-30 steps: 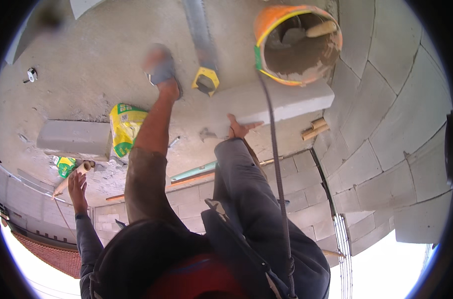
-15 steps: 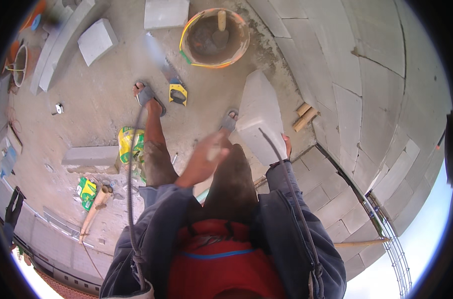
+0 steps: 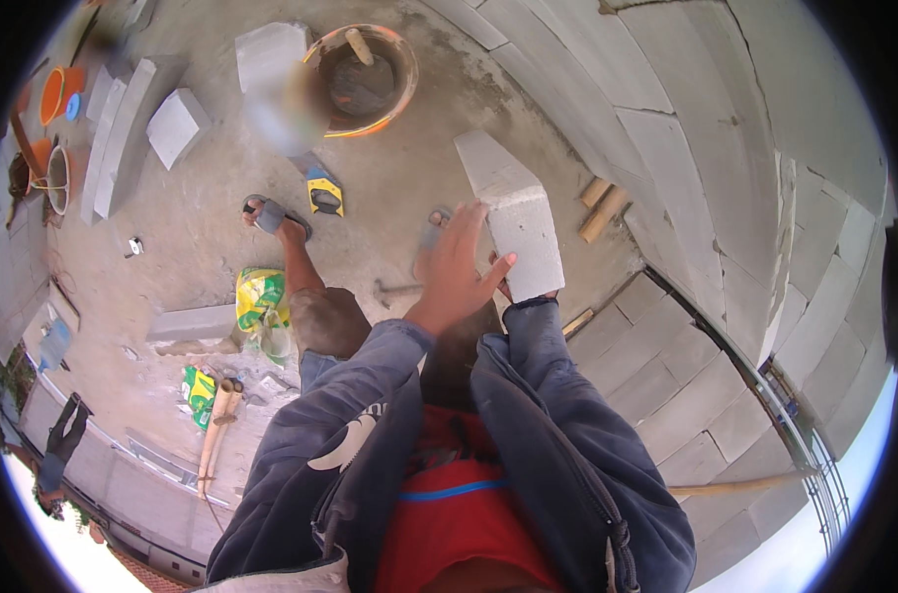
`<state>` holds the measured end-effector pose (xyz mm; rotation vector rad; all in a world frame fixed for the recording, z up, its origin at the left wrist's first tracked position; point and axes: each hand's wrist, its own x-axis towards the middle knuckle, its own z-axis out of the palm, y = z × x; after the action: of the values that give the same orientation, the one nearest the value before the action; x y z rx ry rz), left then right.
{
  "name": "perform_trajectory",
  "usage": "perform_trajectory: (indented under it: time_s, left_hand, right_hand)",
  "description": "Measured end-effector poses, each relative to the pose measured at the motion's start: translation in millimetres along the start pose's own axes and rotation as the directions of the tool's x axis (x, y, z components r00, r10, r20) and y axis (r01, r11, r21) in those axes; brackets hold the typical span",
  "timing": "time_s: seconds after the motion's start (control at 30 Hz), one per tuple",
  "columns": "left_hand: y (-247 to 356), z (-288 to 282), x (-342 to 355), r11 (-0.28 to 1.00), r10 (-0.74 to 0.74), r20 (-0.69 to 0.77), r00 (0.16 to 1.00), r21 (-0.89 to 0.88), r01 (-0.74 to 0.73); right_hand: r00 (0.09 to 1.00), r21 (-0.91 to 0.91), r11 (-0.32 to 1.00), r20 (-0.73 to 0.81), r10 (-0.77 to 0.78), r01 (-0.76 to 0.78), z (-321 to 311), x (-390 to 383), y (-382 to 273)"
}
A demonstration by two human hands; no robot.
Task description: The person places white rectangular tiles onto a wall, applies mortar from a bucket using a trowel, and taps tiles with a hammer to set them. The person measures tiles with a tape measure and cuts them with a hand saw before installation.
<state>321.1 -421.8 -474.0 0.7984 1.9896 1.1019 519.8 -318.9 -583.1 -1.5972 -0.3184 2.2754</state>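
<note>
A pale grey lightweight concrete block (image 3: 524, 237) is held up and tilted in front of my right knee. My right hand (image 3: 501, 284) grips its near end from beneath; most of that hand is hidden behind the block and the sleeve. My left hand (image 3: 456, 265) lies against the block's left side with fingers stretched out and the thumb over its edge. Beyond my feet, a handsaw (image 3: 324, 194) with a yellow and black handle lies on the floor. A round tub (image 3: 409, 79) of grey mortar stands past it, a wooden-handled tool (image 3: 360, 47) inside.
A block wall (image 3: 656, 89) runs along the right, with short wood pieces (image 3: 603, 210) at its foot. More blocks (image 3: 178, 127) lie far left near an orange bucket (image 3: 61, 95). Yellow-green bags (image 3: 261, 296) and bamboo poles (image 3: 216, 435) are at left. A hammer (image 3: 397, 290) lies between my legs.
My left hand has moved right and forward, from free air to the block's side. The block has turned in my right hand, and its near end now faces me more.
</note>
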Motion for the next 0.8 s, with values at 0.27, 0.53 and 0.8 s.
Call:
perform_trajectory:
  time_s: [0.27, 0.53, 0.8]
  left_hand:
    - [-17, 3, 65, 0.997, -0.008, 0.218, 0.976, -0.075, 0.025]
    - [-91, 13, 166, 0.956, -0.174, 0.750, 0.639, -0.028, 0.293]
    - [-126, 19, 143, 0.982, -0.030, 0.758, 0.651, -0.100, 0.161]
  right_hand:
    - [1.000, -0.056, 0.998, 0.002, 0.018, -0.018, -29, 2, -15]
    - [0.998, -0.081, 0.997, -0.055, -0.008, 0.004, -42, 6, -2]
    - [0.985, 0.163, 0.987, -0.170, 0.017, 0.012, -24, 1, 26]
